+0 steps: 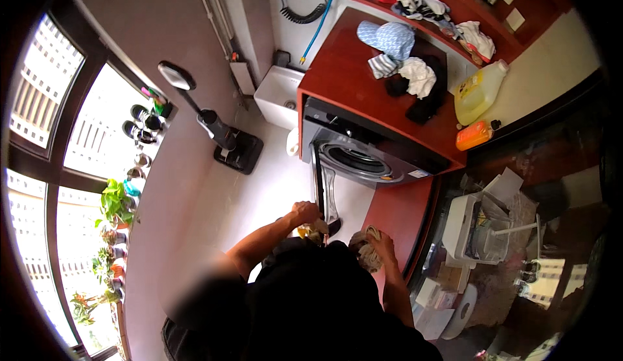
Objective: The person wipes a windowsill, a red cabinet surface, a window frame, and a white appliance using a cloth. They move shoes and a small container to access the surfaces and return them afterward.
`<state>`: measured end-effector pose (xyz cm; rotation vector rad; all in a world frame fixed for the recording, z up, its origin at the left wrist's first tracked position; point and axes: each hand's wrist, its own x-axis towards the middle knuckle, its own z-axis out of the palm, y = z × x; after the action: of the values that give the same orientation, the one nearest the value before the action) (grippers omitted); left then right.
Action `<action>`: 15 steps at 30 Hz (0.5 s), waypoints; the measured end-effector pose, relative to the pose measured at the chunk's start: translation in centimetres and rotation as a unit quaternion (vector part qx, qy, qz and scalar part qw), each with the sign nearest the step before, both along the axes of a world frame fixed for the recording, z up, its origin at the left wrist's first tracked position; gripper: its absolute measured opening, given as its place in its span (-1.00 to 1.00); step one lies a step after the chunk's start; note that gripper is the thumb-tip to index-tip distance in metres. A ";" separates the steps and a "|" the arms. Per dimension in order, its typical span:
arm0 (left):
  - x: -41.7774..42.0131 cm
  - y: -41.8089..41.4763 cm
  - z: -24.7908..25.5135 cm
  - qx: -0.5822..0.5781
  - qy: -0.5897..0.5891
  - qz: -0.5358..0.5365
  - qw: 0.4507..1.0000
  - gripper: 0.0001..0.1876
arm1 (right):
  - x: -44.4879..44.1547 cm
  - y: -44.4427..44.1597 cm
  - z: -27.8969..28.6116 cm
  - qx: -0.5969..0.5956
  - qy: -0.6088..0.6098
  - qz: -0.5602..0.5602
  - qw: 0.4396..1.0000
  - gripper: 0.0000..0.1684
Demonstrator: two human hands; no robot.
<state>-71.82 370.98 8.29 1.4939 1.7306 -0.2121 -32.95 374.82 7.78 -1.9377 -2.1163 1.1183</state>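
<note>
My left hand [305,211] is closed in a fist beside the swung-out door [319,181] of a front-loading washing machine [311,132]. From it hangs a small beige and yellow cloth item [316,229], partly hidden by my body. My right hand [383,245] grips a bundle of beige, grey and brown fabric [366,256], held over a red-brown wood panel [394,212]. The machine's round drum opening [357,160] faces me with a dark interior, its contents too dark to make out.
On the red wood counter [336,59] lie a blue cap [389,37], striped cloth [382,65], white cloth [418,76] and black clothing [428,108]. A yellow jug [479,93] and orange bottle [474,135] stand right. A floor washer [221,132] and white sink [277,93] are left.
</note>
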 end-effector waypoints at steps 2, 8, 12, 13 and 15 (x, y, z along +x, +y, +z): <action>2.7 1.9 -1.7 -0.006 -0.030 0.059 0.998 -0.40 | 2.0 1.1 -0.5 -0.030 -0.011 0.004 0.999 -0.31; 10.2 9.0 -4.1 -0.018 -0.150 0.245 0.958 -0.27 | 7.9 0.6 0.5 -0.013 -0.023 0.008 1.000 -0.25; 13.4 14.1 -4.6 -0.026 -0.173 0.247 0.953 -0.40 | 10.6 0.1 0.6 -0.061 -0.013 -0.033 0.998 -0.24; 13.9 15.0 -5.0 -0.024 -0.171 0.244 0.954 -0.43 | 10.1 1.0 1.9 -0.078 -0.022 -0.045 0.996 -0.25; 14.6 17.3 -7.4 0.008 -0.179 0.292 0.939 -0.46 | 10.0 1.7 2.5 -0.070 -0.002 -0.063 0.996 -0.24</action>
<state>-57.18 388.30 0.90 0.8955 1.7836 0.3635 -22.98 376.48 10.31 -2.1008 -1.9353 1.2688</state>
